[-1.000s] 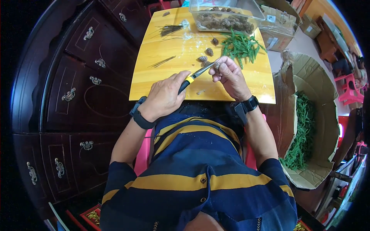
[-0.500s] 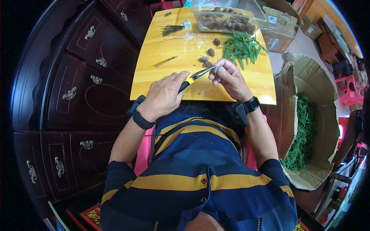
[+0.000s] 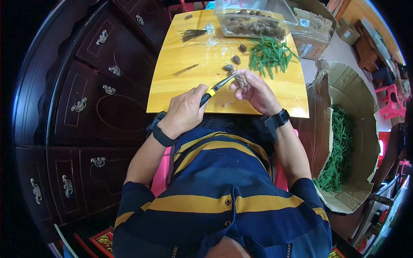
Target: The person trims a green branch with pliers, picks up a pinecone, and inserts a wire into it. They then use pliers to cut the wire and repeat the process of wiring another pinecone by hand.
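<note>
My left hand [image 3: 186, 105] is closed round the yellow and black handles of a pair of long-nosed pliers [image 3: 222, 84]. The pliers' tips reach up to the fingertips of my right hand [image 3: 258, 88]. That hand is closed, with a small brown pine cone [image 3: 241, 81] between its curled fingers and thumb. Whether the pliers' jaws grip a wire there is too small to make out. Just beyond the tips lies a grey-brown pine cone [image 3: 228, 67], and farther back two more rest on the yellow table [image 3: 172, 92].
A clear plastic bin [image 3: 254, 32] of pine cones stands at the far edge. Green artificial sprigs [image 3: 271, 56] lie right of the cones. Thin dark wires [image 3: 192, 35] are bundled at the back left. A cardboard box [image 3: 357, 99] with greenery stands right; dark drawers [image 3: 86, 99] flank the left.
My right hand has turned and loosened its finger curl, showing more of the pine cone. The pliers' tips have shifted slightly to the left.
</note>
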Tool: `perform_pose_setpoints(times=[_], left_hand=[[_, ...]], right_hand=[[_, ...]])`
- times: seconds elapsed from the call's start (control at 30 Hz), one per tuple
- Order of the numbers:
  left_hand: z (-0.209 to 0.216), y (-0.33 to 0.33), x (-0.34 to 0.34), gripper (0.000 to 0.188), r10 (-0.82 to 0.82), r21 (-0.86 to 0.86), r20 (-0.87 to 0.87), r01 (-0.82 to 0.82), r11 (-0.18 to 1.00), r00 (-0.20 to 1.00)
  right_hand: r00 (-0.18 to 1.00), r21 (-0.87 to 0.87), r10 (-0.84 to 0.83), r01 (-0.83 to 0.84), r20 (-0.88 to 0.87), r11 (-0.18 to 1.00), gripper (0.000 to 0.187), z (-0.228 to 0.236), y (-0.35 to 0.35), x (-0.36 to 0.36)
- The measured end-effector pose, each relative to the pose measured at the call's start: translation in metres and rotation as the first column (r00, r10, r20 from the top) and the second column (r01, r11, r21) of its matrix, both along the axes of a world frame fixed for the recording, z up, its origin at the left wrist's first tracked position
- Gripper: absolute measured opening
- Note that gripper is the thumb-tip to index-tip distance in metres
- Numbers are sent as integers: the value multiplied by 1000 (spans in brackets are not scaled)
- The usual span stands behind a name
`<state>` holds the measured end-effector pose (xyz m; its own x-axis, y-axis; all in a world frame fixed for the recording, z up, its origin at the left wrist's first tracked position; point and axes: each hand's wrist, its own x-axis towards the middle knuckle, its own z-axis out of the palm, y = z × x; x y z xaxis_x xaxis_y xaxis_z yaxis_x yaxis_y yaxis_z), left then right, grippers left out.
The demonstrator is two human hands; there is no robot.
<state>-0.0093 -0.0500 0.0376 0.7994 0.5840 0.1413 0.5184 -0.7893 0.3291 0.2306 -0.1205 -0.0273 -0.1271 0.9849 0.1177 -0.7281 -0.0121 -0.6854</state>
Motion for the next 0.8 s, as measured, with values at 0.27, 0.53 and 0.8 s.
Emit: perform_pose_setpoints(times=[0.27,0.53,0.8], left_hand=[[-9,-3,0,29,66,-52,-52,-69,996,996],[-10,-9,-2,29,13,-122,-11,-14,992,1000],[-4,-15,-1,31,-30,-144,16,32,989,999]], right_hand=[[664,243,-494,438,562,866,24,-6,3,-15],[955,-121,-126,163,267,979,22,-6,1,4],[921,-123,281,-323,-271,938,25,-19,2,14]])
